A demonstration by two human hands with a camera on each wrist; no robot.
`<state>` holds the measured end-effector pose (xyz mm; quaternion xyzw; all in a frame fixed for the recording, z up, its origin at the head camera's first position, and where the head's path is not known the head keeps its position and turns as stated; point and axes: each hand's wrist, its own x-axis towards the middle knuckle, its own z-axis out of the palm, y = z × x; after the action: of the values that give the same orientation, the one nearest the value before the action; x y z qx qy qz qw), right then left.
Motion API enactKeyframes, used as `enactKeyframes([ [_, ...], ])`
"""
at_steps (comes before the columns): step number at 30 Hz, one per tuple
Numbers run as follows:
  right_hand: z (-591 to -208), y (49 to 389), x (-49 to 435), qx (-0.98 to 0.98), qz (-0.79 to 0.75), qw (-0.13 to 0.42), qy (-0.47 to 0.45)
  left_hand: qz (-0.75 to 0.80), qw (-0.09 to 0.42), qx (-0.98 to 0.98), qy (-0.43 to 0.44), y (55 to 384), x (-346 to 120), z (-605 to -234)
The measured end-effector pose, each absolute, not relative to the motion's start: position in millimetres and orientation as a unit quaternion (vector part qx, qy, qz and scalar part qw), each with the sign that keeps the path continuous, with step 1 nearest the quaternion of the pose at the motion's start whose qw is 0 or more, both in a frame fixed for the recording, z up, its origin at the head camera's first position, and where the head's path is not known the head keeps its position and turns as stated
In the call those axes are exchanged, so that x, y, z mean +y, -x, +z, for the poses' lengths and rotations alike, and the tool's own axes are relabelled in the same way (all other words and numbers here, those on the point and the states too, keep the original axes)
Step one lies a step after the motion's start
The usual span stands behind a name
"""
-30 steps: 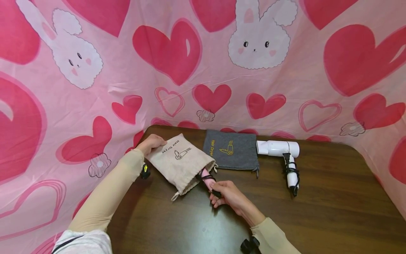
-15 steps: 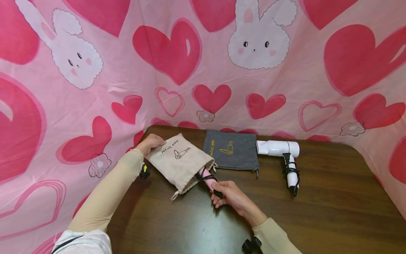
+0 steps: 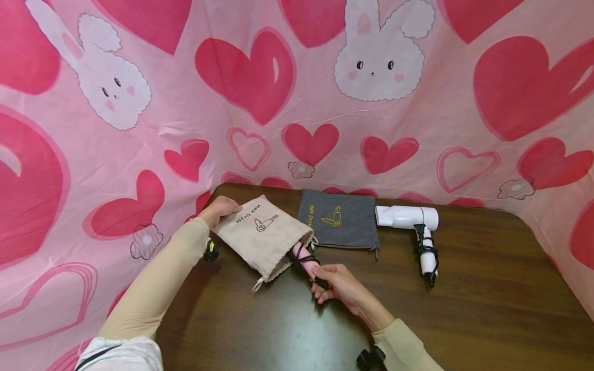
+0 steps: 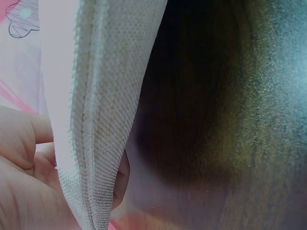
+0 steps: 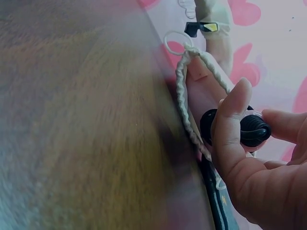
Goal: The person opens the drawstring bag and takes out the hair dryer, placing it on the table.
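Note:
A beige drawstring bag (image 3: 264, 234) printed "Hair Dryer" lies slanted on the table, its mouth facing the lower right. At its upper left corner my left hand (image 3: 219, 208) pinches the cloth; the left wrist view shows the bag's seam (image 4: 91, 120) between thumb and fingers. My right hand (image 3: 341, 288) grips the end of a pink hair dryer handle (image 3: 303, 258) with a black cord wound round it. The handle sticks out of the bag's mouth, while the dryer's head is hidden inside. In the right wrist view the black cord end (image 5: 255, 130) shows between thumb and fingers.
A grey "Hair Dryer" bag (image 3: 345, 232) lies flat behind, just right of the beige one. To its right is a white hair dryer (image 3: 410, 219) with its black cord wrapped round the handle. The brown wooden table (image 3: 492, 288) is bordered by a pink heart-patterned cloth (image 3: 441, 113).
My right hand has moved slightly to the lower right, and a little more of the pink handle shows outside the bag. My left hand stays at the bag's corner.

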<state>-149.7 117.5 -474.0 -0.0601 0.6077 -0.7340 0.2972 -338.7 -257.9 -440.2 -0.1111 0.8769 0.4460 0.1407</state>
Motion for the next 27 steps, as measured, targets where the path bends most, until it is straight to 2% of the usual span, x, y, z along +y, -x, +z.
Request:
enactKeyframes([
  [27,-475.1,151.7,125.3,0.609,-0.728,0.307,0.072,0.46,0.168,0.86,0.142,331.5,-261.4,-436.2],
])
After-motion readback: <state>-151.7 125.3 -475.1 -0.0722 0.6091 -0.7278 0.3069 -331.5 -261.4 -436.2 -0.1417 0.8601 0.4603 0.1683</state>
